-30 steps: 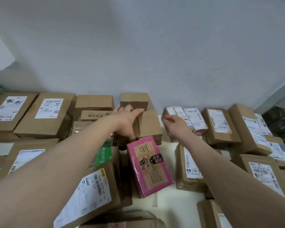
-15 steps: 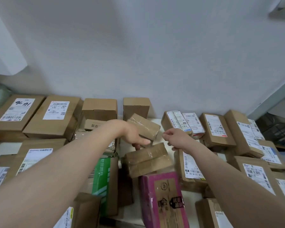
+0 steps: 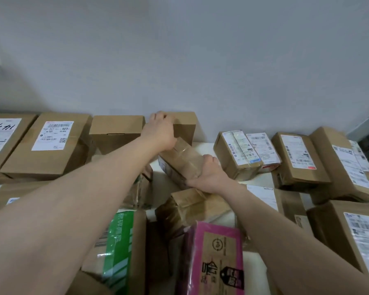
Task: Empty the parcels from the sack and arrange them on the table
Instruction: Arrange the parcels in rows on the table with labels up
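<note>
The right hand (image 3: 209, 173) grips the near end of a taped brown parcel (image 3: 182, 161), fingers curled over its right edge and thumb tucked under the near corner. From that grip the parcel runs toward 11 o'clock, tilted, with its near end raised off the white table (image 3: 202, 145).

At the parcel's far end sits the left hand (image 3: 160, 133), the heel of the palm against the tape. Its fingers are bent at the top of a small upright box (image 3: 184, 124) standing against the wall (image 3: 200, 60) at 12 o'clock. Whether they clasp that box or only lean on it cannot be told.

Just under the right wrist, at 6 o'clock, lies a second taped parcel (image 3: 190, 207), and nearer still a pink parcel (image 3: 216, 258) overlaps its near edge. At 7 o'clock a green-printed parcel (image 3: 119, 241) lies under the left forearm. At 10 o'clock a plain box (image 3: 115, 130) stands beside the small upright one, and farther toward 9 o'clock a large labelled box (image 3: 51, 143) lies flat. From 2 to 3 o'clock a row of labelled parcels leans along the table, the nearest one (image 3: 235, 155) close to the right hand's knuckles but apart from them.
</note>
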{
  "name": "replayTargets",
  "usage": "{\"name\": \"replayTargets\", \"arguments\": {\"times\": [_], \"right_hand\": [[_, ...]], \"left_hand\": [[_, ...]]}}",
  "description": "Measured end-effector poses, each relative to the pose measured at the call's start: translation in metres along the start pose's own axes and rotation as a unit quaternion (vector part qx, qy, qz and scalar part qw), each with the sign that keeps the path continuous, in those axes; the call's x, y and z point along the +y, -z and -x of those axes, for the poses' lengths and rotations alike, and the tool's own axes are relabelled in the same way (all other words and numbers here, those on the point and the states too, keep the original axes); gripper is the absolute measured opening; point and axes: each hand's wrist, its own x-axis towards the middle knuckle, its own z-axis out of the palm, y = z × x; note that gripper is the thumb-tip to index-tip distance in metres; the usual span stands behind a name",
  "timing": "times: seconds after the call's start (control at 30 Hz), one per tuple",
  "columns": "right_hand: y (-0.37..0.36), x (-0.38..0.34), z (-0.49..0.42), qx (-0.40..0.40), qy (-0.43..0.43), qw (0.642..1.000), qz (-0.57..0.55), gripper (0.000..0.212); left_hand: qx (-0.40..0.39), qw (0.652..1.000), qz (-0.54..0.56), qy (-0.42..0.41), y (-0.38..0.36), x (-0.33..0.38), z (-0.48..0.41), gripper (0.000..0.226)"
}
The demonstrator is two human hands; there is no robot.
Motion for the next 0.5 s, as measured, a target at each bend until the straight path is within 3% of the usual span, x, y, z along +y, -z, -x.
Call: {"name": "replayTargets", "arguments": {"times": [0.1, 0.2, 0.27, 0.4, 0.5], "right_hand": [[0.006, 0.011, 0.003, 0.04, -0.013, 0.998, -0.053, 0.097], [0.014, 0.033, 0.002, 0.042, -0.066, 0.978, -0.194, 0.091], [0.014, 0.043, 0.003, 0.008, -0.118, 0.936, -0.331, 0.088], [0.004, 0.051, 0.004, -0.021, -0.195, 0.848, -0.492, 0.071], [-0.003, 0.05, 0.007, 0.006, -0.21, 0.785, -0.583, 0.043]], "left_hand": [[-0.018, 0.999, 0.029, 0.032, -0.011, -0.006, -0.016, 0.071], [0.025, 0.999, -0.006, 0.04, -0.018, -0.01, -0.025, 0.075], [0.042, 0.997, -0.039, 0.05, -0.018, -0.01, -0.027, 0.076], [0.034, 0.989, -0.129, 0.061, -0.017, -0.004, -0.02, 0.058], [0.072, 0.984, -0.149, 0.061, -0.021, 0.0, -0.006, 0.062]]}}
